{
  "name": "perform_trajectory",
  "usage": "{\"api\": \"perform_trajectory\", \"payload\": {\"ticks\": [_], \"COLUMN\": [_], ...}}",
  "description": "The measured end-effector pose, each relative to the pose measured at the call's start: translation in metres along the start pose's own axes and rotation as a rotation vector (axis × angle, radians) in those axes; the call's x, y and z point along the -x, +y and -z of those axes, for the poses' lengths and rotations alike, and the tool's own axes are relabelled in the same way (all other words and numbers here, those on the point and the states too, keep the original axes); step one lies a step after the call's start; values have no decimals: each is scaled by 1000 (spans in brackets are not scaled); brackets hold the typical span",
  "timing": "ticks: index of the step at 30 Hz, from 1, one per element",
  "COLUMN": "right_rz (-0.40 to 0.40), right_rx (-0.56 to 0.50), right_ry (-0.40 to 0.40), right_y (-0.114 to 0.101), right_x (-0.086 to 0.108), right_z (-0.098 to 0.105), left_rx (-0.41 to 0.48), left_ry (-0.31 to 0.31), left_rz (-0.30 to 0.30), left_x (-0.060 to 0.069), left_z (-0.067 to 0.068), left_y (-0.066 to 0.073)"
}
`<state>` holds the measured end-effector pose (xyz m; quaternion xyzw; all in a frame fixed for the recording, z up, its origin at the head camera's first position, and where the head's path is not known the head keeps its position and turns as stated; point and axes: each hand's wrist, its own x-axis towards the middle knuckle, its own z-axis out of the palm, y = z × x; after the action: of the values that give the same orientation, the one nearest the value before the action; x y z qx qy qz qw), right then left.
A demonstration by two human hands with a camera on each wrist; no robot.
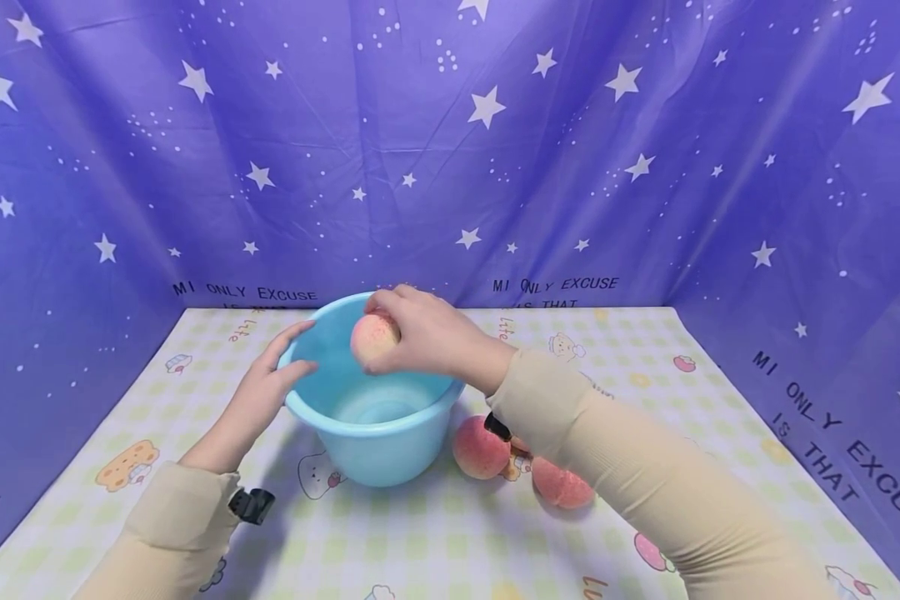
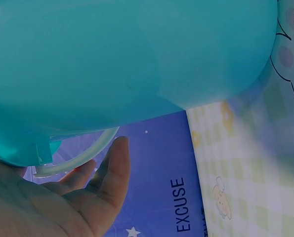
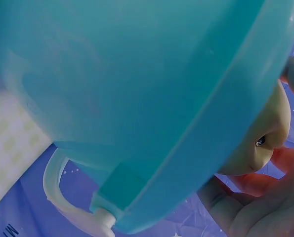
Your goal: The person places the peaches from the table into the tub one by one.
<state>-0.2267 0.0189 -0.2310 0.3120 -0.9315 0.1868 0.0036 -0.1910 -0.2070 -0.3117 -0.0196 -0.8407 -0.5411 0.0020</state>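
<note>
A light blue plastic bucket stands upright on the table, its inside bottom visible. My left hand grips its left rim, thumb over the edge and fingers along the outside. In the left wrist view, those fingers lie beside the bucket's pale handle. My right hand holds a pink and yellow peach above the bucket's opening. The right wrist view shows the peach partly hidden behind the bucket's rim, with fingers around it. Right of the bucket, a pinker peach rests on the table.
Another peach lies beneath the right forearm, and part of a further one shows between them, mostly covered by the sleeve. A checked cloth with cartoon prints covers the table. Purple star-patterned curtains enclose the back and sides.
</note>
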Motion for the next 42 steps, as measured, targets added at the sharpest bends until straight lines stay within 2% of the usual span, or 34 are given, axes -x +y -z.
{"api": "perform_trajectory", "payload": {"ticks": [20,28,36,42], "right_rz": [9,-25,-46,-38], "right_rx": [40,29,7,28], "right_ry": [-6,-10,0,12], "right_y": [-1,2,6,11], "right_x": [-2,-2,7,15], "right_z": [-3,0,7,11], "left_rx": [-8,-7,-3,3], "left_ry": [-13,-7,-2,-7], "left_rz": [15,16,12,2], "left_x": [0,0,1,2], "left_z": [1,0,1,0], "left_y": [2,2,2,3]}}
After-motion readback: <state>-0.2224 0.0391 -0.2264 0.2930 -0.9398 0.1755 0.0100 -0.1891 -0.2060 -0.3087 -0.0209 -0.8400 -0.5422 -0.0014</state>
